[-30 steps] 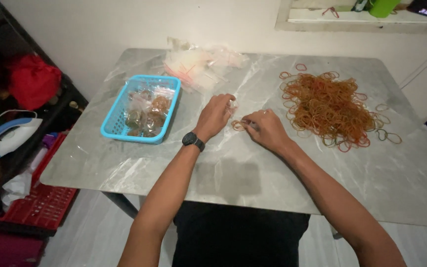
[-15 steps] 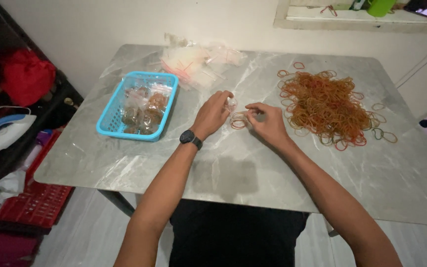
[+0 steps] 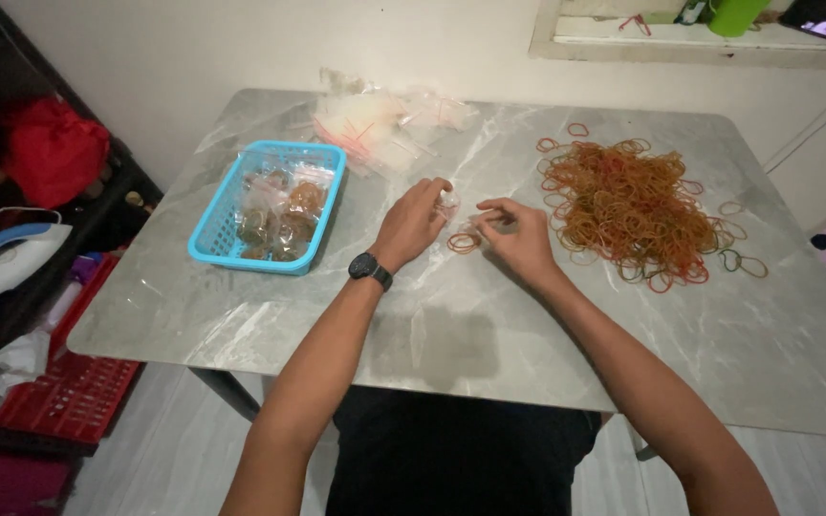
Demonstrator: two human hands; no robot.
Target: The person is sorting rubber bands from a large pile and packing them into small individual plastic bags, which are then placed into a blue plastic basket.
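Grey marble table (image 3: 489,334): L hand (image 3: 415,222) pinches small clear bag (image 3: 447,199), R hand (image 3: 520,237) fingers closed on bag's edge, few rubber bands (image 3: 464,243) just below fingertips; step looks like bag-filling, next calls for holding bag mouth open.

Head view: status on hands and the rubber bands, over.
Left hand pinching small clear bag. Right hand fingering few rubber bands on table. Big rubber band pile right; nothing blocking.

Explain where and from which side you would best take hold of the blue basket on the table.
Grip the blue basket by its raised rim on the long side facing the left hand, coming from above. Its open, upright pose leaves the rim free all round, and small filled bags sit inside, so lifting it level by both long sides seems safest.
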